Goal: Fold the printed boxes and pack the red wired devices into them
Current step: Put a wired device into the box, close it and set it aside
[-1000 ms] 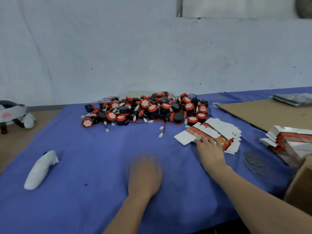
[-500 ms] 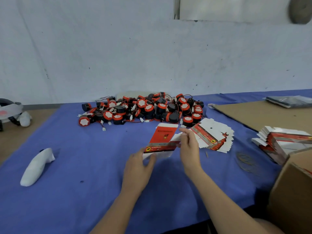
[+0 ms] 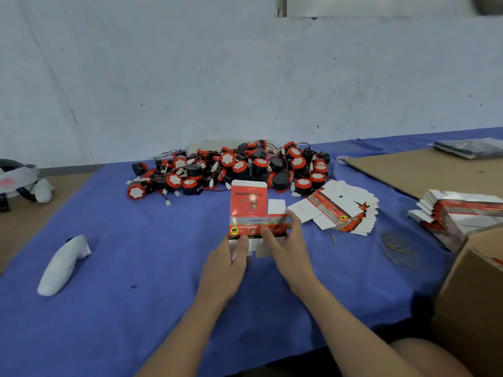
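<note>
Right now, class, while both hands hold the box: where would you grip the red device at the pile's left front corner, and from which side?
Pinch the red device across its round body, coming down from the left. It lies on its side at the edge of the pile, white face toward the camera, so its curved sides seem free.

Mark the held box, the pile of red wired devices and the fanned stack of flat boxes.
held box (image 3: 247, 205), head view, on its red printed panel.
pile of red wired devices (image 3: 228, 159), head view, on a white cap mid-pile.
fanned stack of flat boxes (image 3: 343, 192), head view, on the top sheet's white flap.
</note>
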A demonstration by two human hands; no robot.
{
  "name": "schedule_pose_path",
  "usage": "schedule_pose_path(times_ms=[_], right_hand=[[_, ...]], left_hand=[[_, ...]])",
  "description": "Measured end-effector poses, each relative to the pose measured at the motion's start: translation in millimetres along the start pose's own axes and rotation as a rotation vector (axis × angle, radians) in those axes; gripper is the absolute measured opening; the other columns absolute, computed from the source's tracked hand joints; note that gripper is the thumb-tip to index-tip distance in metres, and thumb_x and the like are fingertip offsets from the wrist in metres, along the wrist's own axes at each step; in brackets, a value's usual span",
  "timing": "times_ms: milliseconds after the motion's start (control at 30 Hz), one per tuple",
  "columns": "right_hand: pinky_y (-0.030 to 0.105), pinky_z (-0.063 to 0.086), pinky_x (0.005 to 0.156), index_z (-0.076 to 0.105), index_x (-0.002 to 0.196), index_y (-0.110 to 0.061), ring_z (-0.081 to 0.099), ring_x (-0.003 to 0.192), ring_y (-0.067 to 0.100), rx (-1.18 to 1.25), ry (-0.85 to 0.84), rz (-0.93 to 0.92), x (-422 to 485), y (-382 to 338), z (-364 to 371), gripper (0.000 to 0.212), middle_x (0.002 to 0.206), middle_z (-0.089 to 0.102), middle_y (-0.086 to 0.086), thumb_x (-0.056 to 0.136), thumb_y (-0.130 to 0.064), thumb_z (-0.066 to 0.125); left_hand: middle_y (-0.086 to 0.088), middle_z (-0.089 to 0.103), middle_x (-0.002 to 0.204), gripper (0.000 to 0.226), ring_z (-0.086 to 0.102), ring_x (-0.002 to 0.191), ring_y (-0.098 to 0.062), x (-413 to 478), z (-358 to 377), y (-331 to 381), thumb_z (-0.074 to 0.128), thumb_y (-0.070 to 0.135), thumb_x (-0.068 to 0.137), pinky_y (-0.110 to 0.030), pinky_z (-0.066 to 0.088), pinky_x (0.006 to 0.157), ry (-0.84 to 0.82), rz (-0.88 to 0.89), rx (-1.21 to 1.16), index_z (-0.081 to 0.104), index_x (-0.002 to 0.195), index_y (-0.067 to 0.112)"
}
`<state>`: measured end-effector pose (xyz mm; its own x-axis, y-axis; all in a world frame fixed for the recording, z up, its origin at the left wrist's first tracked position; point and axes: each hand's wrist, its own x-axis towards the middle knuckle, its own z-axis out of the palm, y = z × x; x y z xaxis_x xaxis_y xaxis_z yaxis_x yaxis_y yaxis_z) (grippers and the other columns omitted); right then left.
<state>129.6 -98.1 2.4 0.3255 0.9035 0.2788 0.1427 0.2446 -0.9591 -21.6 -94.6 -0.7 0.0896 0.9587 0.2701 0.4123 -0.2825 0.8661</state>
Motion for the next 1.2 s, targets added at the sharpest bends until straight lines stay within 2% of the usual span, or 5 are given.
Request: schedule_pose_path(times_ms=[233,367,700,1000,1200], right_hand=[[0.015,0.044,0.093,0.018,0.152,-0.042,0.043,0.122,-0.018,-0.133,-0.077,-0.043,-2.0,3.6,-1.6,0.086,0.145,0.042,-0.023,0.087,-0.036,0.075],[0.008,0.038,0.076,-0.003,0.156,-0.041,0.027,0.106,-0.040,-0.269,-0.128,-0.070,-3.0,4.1,-1.3,0.101,0.141,0.024,-0.030,0.087,-0.041,0.071],[0.023,0.047,0.081,-0.006,0.157,-0.036,0.048,0.118,0.005,-0.352,-0.163,-0.105,-4.6,4.9,-0.4,0.102,0.150,0.019,-0.029,0.087,-0.035,0.068],[0.007,0.046,0.061,-0.002,0.158,-0.036,0.053,0.089,-0.015,-0.445,-0.170,-0.092,-2.7,9.0,2.2,0.093,0.149,0.028,-0.016,0.092,-0.021,0.062],[0.027,0.052,0.065,-0.004,0.158,-0.036,0.057,0.083,0.002,-0.515,-0.148,-0.116,-5.2,5.8,1.8,0.091,0.147,0.032,-0.017,0.094,-0.020,0.058]], left_hand=[[0.035,0.064,0.090,0.034,0.064,0.080,0.005,-2.3,-1.5,4.3,0.031,0.080,0.078,-0.032,0.054,0.071,-0.015,0.006,0.015,0.042,0.103,0.059],[0.034,0.065,0.089,0.033,0.064,0.078,0.004,-3.1,-2.4,6.4,0.031,0.081,0.078,-0.025,0.046,0.063,0.007,-0.007,-0.004,0.041,0.101,0.060],[0.030,0.066,0.089,0.032,0.065,0.079,0.001,-0.7,-1.1,3.2,0.034,0.077,0.080,-0.030,0.052,0.070,0.081,-0.043,-0.044,0.044,0.101,0.056],[0.006,0.064,0.078,0.013,0.059,0.072,-0.001,1.4,-2.7,4.2,0.045,0.047,0.100,-0.031,0.044,0.056,0.194,-0.071,0.043,0.040,0.099,0.035],[0.007,0.063,0.079,0.005,0.061,0.065,-0.013,1.1,-3.0,4.1,0.044,0.035,0.102,-0.032,0.045,0.054,0.199,-0.071,0.049,0.040,0.105,0.033]])
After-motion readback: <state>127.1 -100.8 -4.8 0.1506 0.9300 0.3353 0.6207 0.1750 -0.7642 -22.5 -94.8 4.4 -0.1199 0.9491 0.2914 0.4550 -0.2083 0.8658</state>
